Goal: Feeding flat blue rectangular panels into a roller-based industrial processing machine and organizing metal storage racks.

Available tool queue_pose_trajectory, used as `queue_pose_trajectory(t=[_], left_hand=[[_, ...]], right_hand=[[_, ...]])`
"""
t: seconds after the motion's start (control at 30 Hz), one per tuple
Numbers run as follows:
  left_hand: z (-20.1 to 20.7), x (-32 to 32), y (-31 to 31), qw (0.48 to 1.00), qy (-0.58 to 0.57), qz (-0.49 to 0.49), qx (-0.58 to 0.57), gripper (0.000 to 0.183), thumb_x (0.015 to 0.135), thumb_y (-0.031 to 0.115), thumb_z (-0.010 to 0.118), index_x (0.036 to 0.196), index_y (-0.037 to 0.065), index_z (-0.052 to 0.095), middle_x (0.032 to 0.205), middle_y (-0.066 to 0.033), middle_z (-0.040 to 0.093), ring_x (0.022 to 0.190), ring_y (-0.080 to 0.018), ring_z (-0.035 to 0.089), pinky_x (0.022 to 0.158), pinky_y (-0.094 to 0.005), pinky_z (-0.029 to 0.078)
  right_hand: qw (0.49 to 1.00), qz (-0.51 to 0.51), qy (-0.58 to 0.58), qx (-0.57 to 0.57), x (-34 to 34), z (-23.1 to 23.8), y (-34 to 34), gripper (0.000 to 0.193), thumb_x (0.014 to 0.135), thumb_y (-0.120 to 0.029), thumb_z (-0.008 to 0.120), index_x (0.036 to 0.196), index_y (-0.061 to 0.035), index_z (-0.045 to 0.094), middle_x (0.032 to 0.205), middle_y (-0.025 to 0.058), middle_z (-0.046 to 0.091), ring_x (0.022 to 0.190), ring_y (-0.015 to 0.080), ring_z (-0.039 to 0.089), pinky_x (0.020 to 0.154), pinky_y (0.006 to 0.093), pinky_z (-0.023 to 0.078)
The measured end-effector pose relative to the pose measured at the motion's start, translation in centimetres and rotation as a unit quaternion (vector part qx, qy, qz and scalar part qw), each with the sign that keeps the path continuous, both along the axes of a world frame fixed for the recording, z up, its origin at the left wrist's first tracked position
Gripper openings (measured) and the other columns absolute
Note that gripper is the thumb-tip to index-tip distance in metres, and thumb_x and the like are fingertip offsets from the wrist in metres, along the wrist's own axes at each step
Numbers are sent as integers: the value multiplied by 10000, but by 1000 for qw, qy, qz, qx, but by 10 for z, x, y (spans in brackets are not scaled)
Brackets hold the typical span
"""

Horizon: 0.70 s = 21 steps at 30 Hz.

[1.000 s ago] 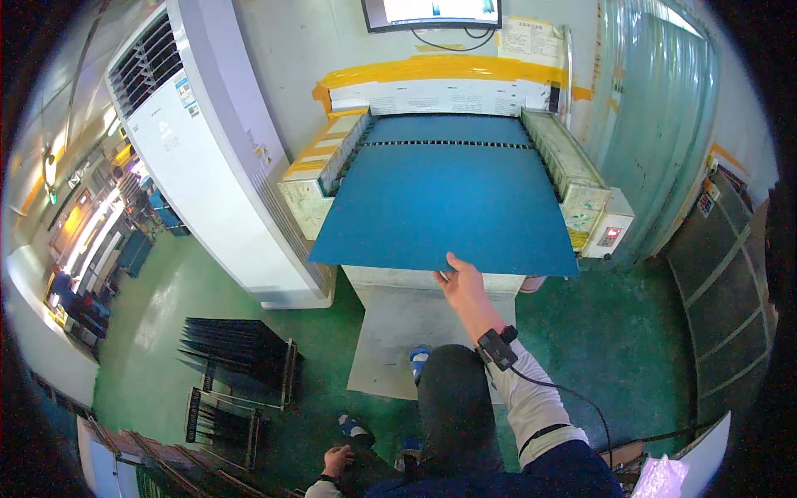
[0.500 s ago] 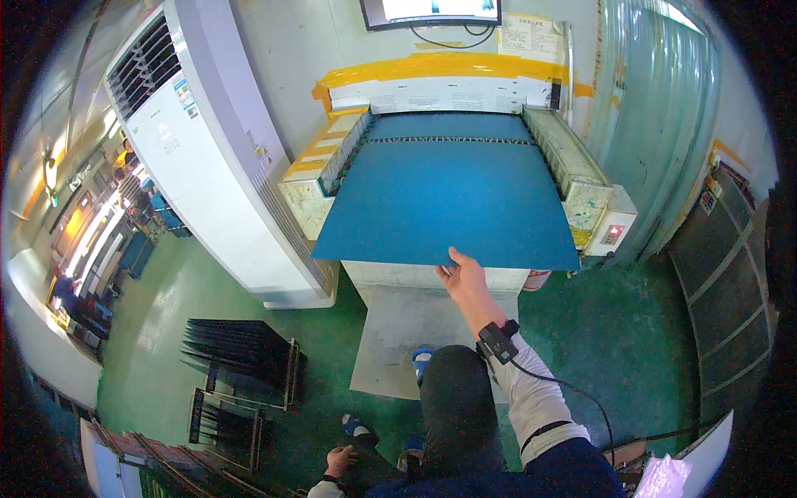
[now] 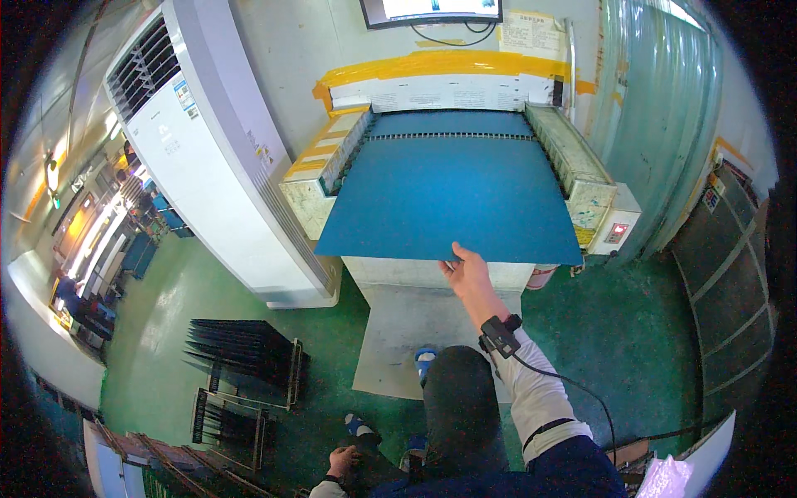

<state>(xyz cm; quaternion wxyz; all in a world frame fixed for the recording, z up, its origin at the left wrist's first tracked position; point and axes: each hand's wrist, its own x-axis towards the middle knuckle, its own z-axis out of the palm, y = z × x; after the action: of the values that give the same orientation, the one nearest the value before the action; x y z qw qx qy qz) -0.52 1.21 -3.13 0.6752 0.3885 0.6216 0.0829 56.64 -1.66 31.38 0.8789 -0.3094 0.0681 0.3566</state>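
A large blue sheet lies on the bed of a machine in front of me, its front part overhanging the near side. My right hand is at the middle of its front edge, thumb on top and fingers below, pinching it. A small black device with a cable is strapped to my right wrist. My left hand rests low on my left leg, away from the sheet, with fingers loosely bent and nothing visible in it.
A tall white air conditioner stands left of the machine. Racks of dark sheets are on the green floor at lower left. A control box sits on the machine's right. Dark framed panels lean at far right; people work in the far left background.
The blue sheet has slid slightly away from me, deeper into the machine, and my right hand has moved with its edge. My left hand stays on my leg.
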Motion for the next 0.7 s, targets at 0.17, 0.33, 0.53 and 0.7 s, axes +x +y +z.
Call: queue_pose_trajectory(t=[0.17, 0.33, 0.53, 0.7], left_hand=[[-4, -5, 1, 999, 21, -22, 17, 269, 840, 174, 687, 992, -40, 626, 831, -124, 686, 683, -211, 662, 572, -301, 525], [6, 4, -2, 1000, 10, -13, -7, 263, 854, 190, 679, 992, -29, 627, 813, -120, 675, 646, -210, 641, 562, -319, 520], [32, 17, -8, 999, 30, -28, -2, 251, 867, 192, 663, 1000, -17, 621, 824, -112, 666, 632, -204, 633, 546, -309, 513], [36, 16, -7, 998, 40, -39, -13, 256, 872, 193, 652, 1016, -15, 614, 825, -112, 666, 631, -203, 635, 546, -300, 512]], right_hand=[[1000, -2, 9, 16, 7, -4, 7, 231, 866, -82, 648, 1049, -74, 508, 1030, 77, 539, 926, 235, 543, 824, 450, 496], [1000, 4, 4, 10, 10, -2, 7, 203, 881, -86, 627, 1041, -73, 502, 1025, 73, 541, 934, 228, 540, 832, 431, 495], [1000, 6, -6, 9, 15, -2, 8, 197, 871, -88, 640, 1021, -74, 513, 997, 68, 551, 897, 226, 547, 803, 426, 511], [1000, 15, -3, 4, 17, 2, 11, 151, 896, -65, 589, 1009, -54, 489, 1045, 75, 540, 975, 223, 541, 884, 408, 481]])
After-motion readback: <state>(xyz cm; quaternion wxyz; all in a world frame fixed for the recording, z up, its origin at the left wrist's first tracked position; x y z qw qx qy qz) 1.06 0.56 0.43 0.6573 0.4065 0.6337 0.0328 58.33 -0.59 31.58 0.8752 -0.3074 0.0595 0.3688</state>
